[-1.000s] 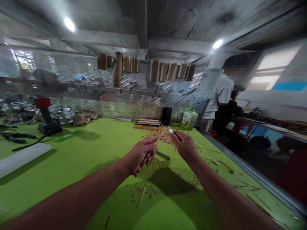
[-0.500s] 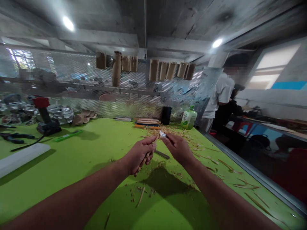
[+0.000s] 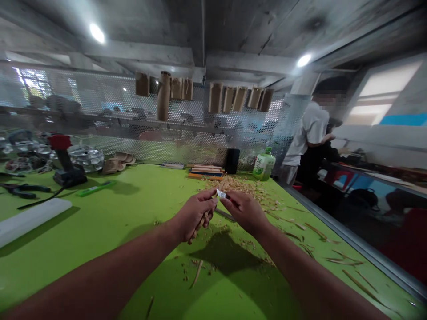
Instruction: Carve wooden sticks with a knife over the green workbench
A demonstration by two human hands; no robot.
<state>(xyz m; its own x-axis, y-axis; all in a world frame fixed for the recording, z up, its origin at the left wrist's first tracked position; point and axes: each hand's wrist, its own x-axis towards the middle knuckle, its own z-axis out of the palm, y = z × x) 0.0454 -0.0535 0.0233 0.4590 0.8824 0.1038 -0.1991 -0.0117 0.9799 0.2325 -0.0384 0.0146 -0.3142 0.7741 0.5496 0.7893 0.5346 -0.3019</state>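
Thin wood stick (image 3: 202, 221) up over mid-table, clenched in the L hand (image 3: 196, 212), fingers wrapped round it, lower end poking out under the fist. And the R hand (image 3: 249, 211) is closed on a knife (image 3: 221, 194), blade up by the L thumb; contact w/ the wood, can't tell. Below, a dark flat tool (image 3: 225, 215) on the green table (image 3: 133, 209), partly hidden. Just beyond: heap of shavings (image 3: 235, 182), stacked strips (image 3: 206, 171), black slab (image 3: 232, 161) upright nr the mesh screen (image 3: 196, 129), green bottle (image 3: 263, 165) to its R. Over L: cordless drill (image 3: 63, 158) standing, pliers (image 3: 22, 191), long white block (image 3: 33, 220). Bamboo pcs (image 3: 163, 98) hang up top; far R, a person (image 3: 310, 129) in white tee, standing.
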